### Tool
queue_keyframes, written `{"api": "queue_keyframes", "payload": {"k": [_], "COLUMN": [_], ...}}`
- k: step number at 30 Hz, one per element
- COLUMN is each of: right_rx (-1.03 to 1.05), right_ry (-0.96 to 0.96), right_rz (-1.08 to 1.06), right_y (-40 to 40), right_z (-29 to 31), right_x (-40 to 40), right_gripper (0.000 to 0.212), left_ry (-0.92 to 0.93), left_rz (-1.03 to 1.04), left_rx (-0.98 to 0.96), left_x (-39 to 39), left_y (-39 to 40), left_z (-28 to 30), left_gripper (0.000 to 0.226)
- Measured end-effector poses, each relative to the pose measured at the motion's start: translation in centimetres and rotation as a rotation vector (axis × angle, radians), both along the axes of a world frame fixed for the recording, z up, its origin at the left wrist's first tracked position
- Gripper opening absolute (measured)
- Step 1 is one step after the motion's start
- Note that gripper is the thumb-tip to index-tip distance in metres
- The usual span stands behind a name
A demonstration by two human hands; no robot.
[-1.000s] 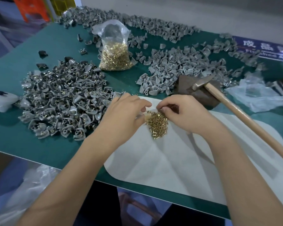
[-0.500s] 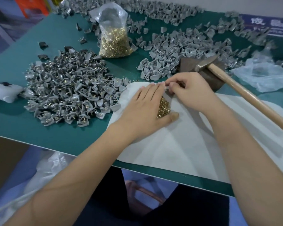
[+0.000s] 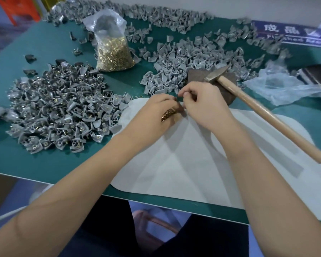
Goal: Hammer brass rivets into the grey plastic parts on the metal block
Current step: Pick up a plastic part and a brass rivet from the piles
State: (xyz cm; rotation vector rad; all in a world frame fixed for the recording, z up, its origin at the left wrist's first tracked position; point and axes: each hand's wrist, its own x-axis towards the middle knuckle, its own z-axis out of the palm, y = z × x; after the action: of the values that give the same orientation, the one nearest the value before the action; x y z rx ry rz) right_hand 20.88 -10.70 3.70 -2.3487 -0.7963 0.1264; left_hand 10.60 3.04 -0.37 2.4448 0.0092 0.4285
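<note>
Head view: both hands meet over the far edge of the white sheet (image 3: 183,164), which serves as the landmark on the green desk (image 3: 26,160). The left hand (image 3: 156,112) has its fingers curled over a small heap of brass rivets (image 3: 168,114) resting on the sheet; the rivets show beneath the palm, on the thumb side. The right hand (image 3: 202,104) sits just right of the left, its thumb and forefinger closed in a pinch at the point where the two hands touch. What that grip holds is too small to identify. The metal block (image 3: 195,75) lies just beyond the sheet's far edge, behind the right hand, with the hammer (image 3: 258,110) resting head-down on it and its wooden handle extending over the sheet's right side. Left of the sheet lies a pile of grey plastic parts with rivets fitted (image 3: 59,108); beyond the sheet lies a second pile of bare grey plastic parts (image 3: 183,58). A clear bag of rivets (image 3: 113,51) stands upright further back, between the two piles.
</note>
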Motion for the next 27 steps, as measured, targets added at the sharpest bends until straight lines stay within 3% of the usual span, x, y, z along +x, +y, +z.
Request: {"api": "queue_keyframes", "payload": {"k": [15,20,27], "right_rx": [0.001,0.003,-0.034], "right_ry": [0.005,0.005,0.005], "right_rz": [0.036,0.054,0.123], "right_y": [-0.2,-0.2,-0.4], "right_z": [-0.1,-0.1,0.2], "right_x": [0.2,0.2,0.1], "right_gripper": [0.022,0.022,0.021], "left_ry": [0.07,-0.023,-0.192], "left_rz": [0.004,0.057,0.376], "left_rx": [0.15,-0.068,-0.602], "left_x": [0.1,-0.5,-1.2], "left_y": [0.0,0.2,1.2], "left_z": [0.5,0.5,1.6], "left_gripper": [0.003,0.004,0.051]}}
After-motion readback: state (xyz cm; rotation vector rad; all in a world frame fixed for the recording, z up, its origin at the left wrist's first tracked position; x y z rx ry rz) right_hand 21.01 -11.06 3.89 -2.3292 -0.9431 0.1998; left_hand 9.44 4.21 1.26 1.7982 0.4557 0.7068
